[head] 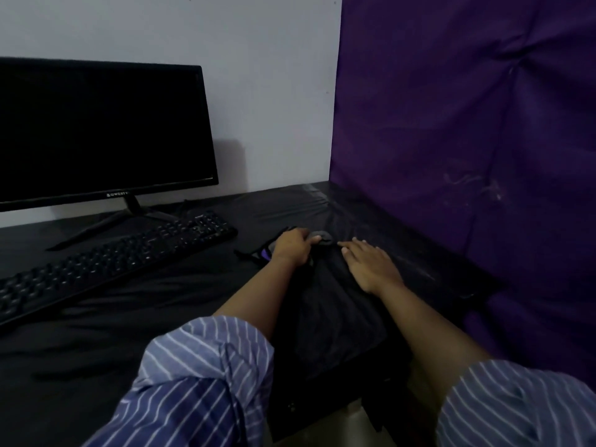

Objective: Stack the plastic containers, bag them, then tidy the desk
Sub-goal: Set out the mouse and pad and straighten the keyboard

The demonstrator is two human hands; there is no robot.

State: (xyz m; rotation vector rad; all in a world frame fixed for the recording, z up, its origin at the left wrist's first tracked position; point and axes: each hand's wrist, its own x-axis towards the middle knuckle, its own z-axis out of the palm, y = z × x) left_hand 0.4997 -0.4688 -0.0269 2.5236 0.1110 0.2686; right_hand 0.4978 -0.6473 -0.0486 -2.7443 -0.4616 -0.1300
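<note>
While both hands work the black bag [325, 311] in front of the person, the containers are not visible, so whether they are inside cannot be told.

Left hand [292, 248] is curled closed around a bunched grey part at the bag's far end [321, 237], likely its mouth or handle, probably to hold it gathered; right hand [371, 264] lies flat and open on top of the bag, fingers spread, seemingly pressing it down or smoothing it. Bag runs from the desk's near edge away from the person, between both striped sleeves [206, 379]. Left of the bag: black keyboard [109, 262], angled; behind that a dark monitor [100, 130], switched off. Desk [135, 317] is covered in wrinkled black sheet. Right of the bag, purple fabric panel [467, 124]; pale wall beyond. Dim room.
</note>
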